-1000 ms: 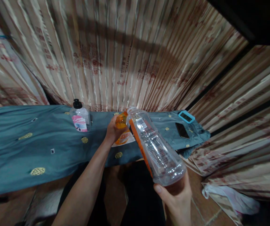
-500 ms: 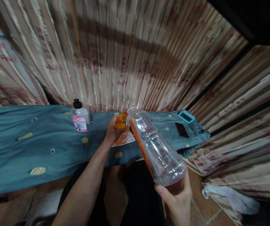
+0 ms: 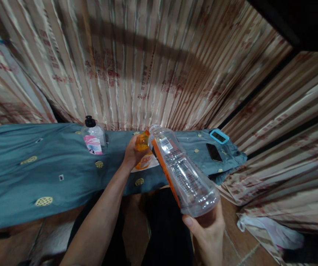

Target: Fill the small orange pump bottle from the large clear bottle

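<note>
My right hand (image 3: 207, 231) grips the base of a large clear plastic bottle (image 3: 185, 173) with an orange label. This bottle is tilted, its neck pointing up and to the left, and it looks nearly empty. Around the upper part of an orange bottle (image 3: 142, 143) my left hand (image 3: 132, 152) is closed. The two bottle mouths meet or lie very close; I cannot tell if they touch. Below the left hand, the orange bottle's lower part stands over a white sheet (image 3: 153, 164) on the cloth.
A teal patterned cloth (image 3: 72, 192) covers the long surface. A clear bottle with a black cap and pink label (image 3: 92, 138) stands to the left. At right lie a black phone (image 3: 214, 152) and a blue-framed digital clock (image 3: 219, 136). Pleated curtains (image 3: 131, 74) hang behind.
Both hands keep their grip on the bottles, and the bottles hold nearly the same pose. The whole view shifts only very slightly.
</note>
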The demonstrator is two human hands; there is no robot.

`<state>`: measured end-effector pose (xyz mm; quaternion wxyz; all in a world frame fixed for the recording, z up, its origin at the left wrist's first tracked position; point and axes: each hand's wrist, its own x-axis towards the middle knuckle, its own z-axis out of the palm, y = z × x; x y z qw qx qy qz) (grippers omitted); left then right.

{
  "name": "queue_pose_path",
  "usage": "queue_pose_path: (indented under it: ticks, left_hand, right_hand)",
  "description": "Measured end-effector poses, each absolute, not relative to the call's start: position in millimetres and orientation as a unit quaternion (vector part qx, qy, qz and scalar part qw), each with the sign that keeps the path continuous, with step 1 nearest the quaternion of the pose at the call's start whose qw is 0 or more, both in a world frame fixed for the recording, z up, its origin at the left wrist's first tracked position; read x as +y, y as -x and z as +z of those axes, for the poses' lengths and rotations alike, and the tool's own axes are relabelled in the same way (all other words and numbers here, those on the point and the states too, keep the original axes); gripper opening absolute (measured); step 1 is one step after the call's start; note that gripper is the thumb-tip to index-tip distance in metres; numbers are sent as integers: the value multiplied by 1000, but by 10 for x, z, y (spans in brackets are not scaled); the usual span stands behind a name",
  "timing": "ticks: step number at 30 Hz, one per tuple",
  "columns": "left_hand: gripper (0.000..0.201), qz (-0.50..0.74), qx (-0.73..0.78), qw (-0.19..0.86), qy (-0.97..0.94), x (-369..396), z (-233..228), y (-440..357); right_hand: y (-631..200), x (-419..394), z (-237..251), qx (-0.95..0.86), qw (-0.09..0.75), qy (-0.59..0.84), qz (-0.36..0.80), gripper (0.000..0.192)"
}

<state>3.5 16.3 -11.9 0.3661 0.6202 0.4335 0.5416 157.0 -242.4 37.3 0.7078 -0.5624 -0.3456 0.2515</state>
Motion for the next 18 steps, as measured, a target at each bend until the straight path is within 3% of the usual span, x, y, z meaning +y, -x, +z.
queue_pose_path:
  ticks: [18]
  left_hand:
    - [51, 534, 450, 356, -621, 130, -38, -46]
  right_hand:
    - [-1605, -2429, 343, -414, 682, 563, 216, 100]
